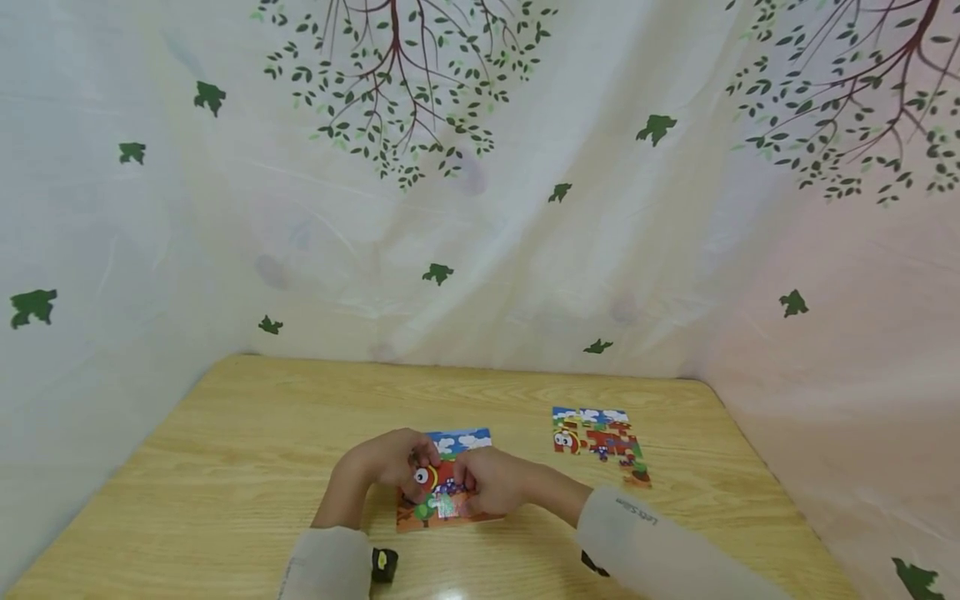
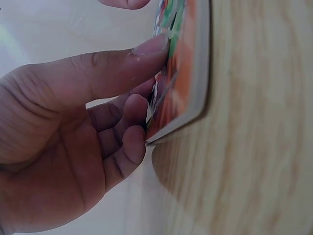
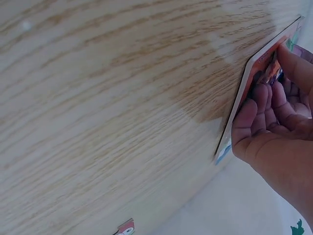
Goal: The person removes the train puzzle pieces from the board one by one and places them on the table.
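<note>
A picture puzzle in a thin tray (image 1: 480, 434) lies on the table before me, with red, blue, green and orange parts. My left hand (image 1: 392, 458) bends over its left side. In the left wrist view, the straight thumb (image 2: 151, 46) presses on the picture while the curled fingers (image 2: 134, 147) meet its edge; I cannot tell whether they pinch a piece. From the right, my right hand (image 1: 495, 481) reaches over the tray, pinching a small puzzle piece (image 3: 272, 73) between thumb and fingers. A glossy piece (image 1: 447, 506) shows beside its thumb. The hands hide parts of the picture.
A second, partly assembled puzzle (image 1: 600, 437) lies to the right, with gaps between its pieces. The wooden table (image 1: 247, 467) is backed by a white curtain (image 1: 480, 317) with printed branches and leaves. Dark wrist straps (image 1: 384, 565) sit near the sleeves.
</note>
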Action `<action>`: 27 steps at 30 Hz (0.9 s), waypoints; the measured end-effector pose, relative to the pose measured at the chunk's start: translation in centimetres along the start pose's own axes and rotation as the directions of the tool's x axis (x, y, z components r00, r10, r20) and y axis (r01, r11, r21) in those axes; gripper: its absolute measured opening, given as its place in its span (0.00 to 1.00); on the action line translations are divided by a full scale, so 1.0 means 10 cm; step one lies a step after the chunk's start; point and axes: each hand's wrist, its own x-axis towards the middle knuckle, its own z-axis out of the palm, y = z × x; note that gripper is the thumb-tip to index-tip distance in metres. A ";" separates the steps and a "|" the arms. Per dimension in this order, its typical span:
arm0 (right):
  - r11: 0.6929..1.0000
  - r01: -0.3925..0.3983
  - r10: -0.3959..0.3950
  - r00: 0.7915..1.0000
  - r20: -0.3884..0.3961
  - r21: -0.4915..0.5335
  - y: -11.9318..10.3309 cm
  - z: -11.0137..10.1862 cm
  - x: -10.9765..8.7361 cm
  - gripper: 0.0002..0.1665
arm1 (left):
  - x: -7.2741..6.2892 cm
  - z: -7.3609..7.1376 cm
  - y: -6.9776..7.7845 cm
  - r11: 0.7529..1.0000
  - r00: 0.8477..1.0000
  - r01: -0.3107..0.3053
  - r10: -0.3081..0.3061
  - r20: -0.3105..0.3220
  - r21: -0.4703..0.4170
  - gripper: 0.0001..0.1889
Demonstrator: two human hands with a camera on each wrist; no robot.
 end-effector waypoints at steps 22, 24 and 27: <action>0.972 0.094 -0.075 0.993 -0.095 0.216 0.03 0.03 -0.05 0.13 | 0.01 -0.01 -0.01 1.000 1.000 -0.023 0.023 0.010 -0.002 0.23; 0.967 0.105 -0.080 0.990 -0.114 0.231 0.04 0.03 -0.06 0.10 | 0.01 -0.01 -0.01 1.000 1.000 -0.025 0.025 0.011 -0.003 0.23; 0.959 0.100 -0.067 0.989 -0.129 0.264 0.07 0.03 -0.09 0.08 | 0.02 -0.01 -0.01 1.000 1.000 -0.027 0.027 0.012 -0.008 0.23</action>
